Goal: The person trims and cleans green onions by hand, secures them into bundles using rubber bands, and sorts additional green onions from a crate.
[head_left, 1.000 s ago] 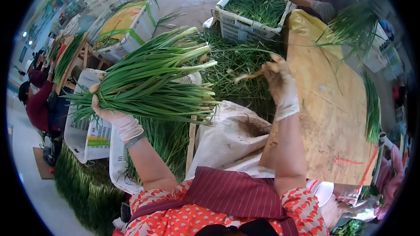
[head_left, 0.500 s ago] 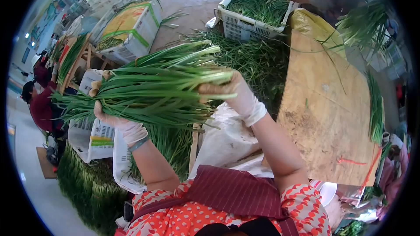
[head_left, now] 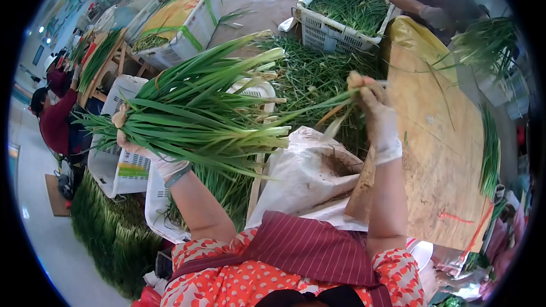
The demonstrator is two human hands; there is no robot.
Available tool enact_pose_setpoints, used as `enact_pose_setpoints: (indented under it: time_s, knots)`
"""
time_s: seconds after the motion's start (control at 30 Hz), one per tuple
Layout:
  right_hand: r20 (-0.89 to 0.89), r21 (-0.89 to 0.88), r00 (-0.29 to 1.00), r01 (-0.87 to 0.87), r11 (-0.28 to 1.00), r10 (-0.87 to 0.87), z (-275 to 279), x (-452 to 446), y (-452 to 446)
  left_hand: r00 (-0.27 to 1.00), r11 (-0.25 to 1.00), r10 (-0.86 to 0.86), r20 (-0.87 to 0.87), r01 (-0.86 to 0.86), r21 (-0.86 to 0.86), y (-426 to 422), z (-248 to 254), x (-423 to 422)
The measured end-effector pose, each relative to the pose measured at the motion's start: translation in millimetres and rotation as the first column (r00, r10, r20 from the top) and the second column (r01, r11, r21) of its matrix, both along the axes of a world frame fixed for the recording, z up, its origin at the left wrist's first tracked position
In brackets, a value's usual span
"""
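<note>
My left hand (head_left: 149, 153), in a pale glove, is closed around the leafy end of a big bunch of Chinese chives (head_left: 199, 116). Their pale stem ends fan out to the right. Over the wooden board's left edge, my gloved right hand (head_left: 378, 116) pinches a few loose chive leaves (head_left: 318, 105), some yellowed, which trail left toward the bunch. Below the two hands lies a dirty white sack (head_left: 301, 165). More chives (head_left: 222, 190) lie beneath the bunch, partly hidden by it.
A wooden board (head_left: 432, 153) stands at right, with chives (head_left: 489, 153) along its far edge. Loose greens cover the floor near a filled white crate (head_left: 335, 34). A co-worker (head_left: 438, 5) is at upper right; others (head_left: 57, 108) work at far left. Stacked chives (head_left: 108, 239) lie lower left.
My right hand has moved right, away from the stem ends, drawing a few leaves out of the bunch. The bunch stays in my left hand, its stems now more spread.
</note>
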State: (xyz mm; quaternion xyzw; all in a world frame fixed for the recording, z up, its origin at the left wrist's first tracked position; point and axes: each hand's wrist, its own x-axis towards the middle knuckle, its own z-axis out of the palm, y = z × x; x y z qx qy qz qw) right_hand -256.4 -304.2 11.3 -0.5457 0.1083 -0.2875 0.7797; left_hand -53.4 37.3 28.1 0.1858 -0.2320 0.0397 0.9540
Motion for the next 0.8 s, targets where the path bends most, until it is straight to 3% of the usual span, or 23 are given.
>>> enact_pose_setpoints:
  time_s: [0.03, 0.07, 0.13, 0.17, 0.2, 0.23, 0.27, 0.3, 0.4, 0.47, 0.5, 0.57, 0.63, 0.67, 0.7, 0.73, 0.77, 0.8]
  knots:
    - [-0.184, -0.237, 0.962, 0.155, 0.959, -0.201, 5.1, 9.0, -3.8, 1.0, 1.0, 0.002, 0.0, -0.002, -0.001, -1.8, 1.0, -0.9]
    - [-0.185, -0.236, 0.962, 0.156, 0.959, -0.202, 10.8, 16.4, -3.4, 0.997, 0.997, 0.068, -0.043, -0.066, 0.026, -4.7, 2.1, -1.6]
    - [-0.318, -0.517, 0.947, -0.135, 0.845, -0.043, 25.9, 32.0, 6.1, 0.988, 0.991, 0.126, -0.084, -0.121, 0.056, -14.1, 6.3, -6.5]
    - [-0.378, -0.417, 0.912, -0.322, 0.85, 0.16, 36.1, 42.5, 15.1, 0.997, 0.999, 0.046, -0.061, -0.045, 0.022, -19.5, 10.8, -11.1]
    - [-0.421, -0.344, 0.873, -0.404, 0.848, 0.245, 47.0, 51.1, 27.7, 0.999, 1.0, 0.002, -0.046, -0.002, 0.007, -23.6, 12.4, -13.0]
    - [-0.524, -0.32, 0.829, -0.404, 0.857, 0.196, 43.4, 64.9, 39.5, 0.999, 0.999, -0.041, -0.032, 0.041, -0.006, -27.6, 14.1, -15.0]
    - [-0.477, -0.285, 0.82, -0.484, 0.827, 0.316, 46.1, 73.4, 46.0, 1.0, 0.999, -0.01, -0.023, 0.011, 0.035, -30.4, 14.9, -15.1]
    - [-0.299, -0.035, 0.861, -0.44, 0.897, 0.411, 42.1, 78.5, 57.8, 1.0, 0.997, 0.022, -0.012, -0.021, 0.076, -32.5, 15.6, -15.2]
    - [-0.153, 0.012, 0.907, -0.395, 0.919, 0.392, 15.2, 90.6, 58.4, 0.992, 0.996, -0.087, 0.093, 0.085, 0.025, -36.4, 16.6, -16.1]
    - [-0.114, -0.009, 0.948, -0.301, 0.953, 0.298, 18.3, 77.4, 52.9, 0.98, 0.99, -0.136, 0.145, 0.138, 0.001, -36.1, 16.7, -16.4]
    - [-0.116, -0.006, 0.947, -0.301, 0.954, 0.298, 18.9, 70.2, 47.3, 0.992, 0.995, -0.1, 0.077, 0.099, 0.013, -34.9, 16.9, -16.9]
    - [-0.154, -0.048, 0.985, -0.086, 0.995, 0.078, 18.8, 52.9, 27.5, 0.998, 0.998, -0.058, 0.009, 0.057, 0.024, -32.2, 15.1, -17.4]
    - [-0.096, 0.148, 0.995, 0.015, 0.989, 0.0, 17.1, 34.9, -2.8, 0.994, 0.998, -0.066, 0.086, 0.065, 0.013, -28.0, 13.7, -14.6]
    - [-0.107, 0.131, 0.98, 0.184, 0.974, -0.171, -5.0, 31.1, -32.8, 0.995, 0.998, -0.061, 0.085, 0.06, 0.009, -24.5, 11.8, -12.9]
    - [-0.114, 0.114, 0.935, 0.348, 0.93, -0.336, -30.2, 32.0, -57.4, 0.998, 0.999, 0.031, 0.049, -0.033, 0.037, -19.7, 9.4, -10.4]
    - [-0.115, 0.115, 0.936, 0.345, 0.931, -0.333, -34.1, 30.5, -63.2, 0.992, 0.99, 0.122, 0.015, -0.122, 0.071, -15.8, 7.3, -8.5]
    - [-0.262, -0.208, 0.892, 0.321, 0.924, -0.369, -37.9, 29.6, -69.2, 0.992, 0.99, 0.124, 0.016, -0.125, 0.071, -14.4, 5.1, -7.5]
    - [-0.377, -0.503, 0.815, 0.22, 0.836, -0.441, -42.0, 31.6, -72.0, 0.998, 0.998, 0.056, 0.039, -0.057, 0.024, -13.2, 3.6, -6.3]
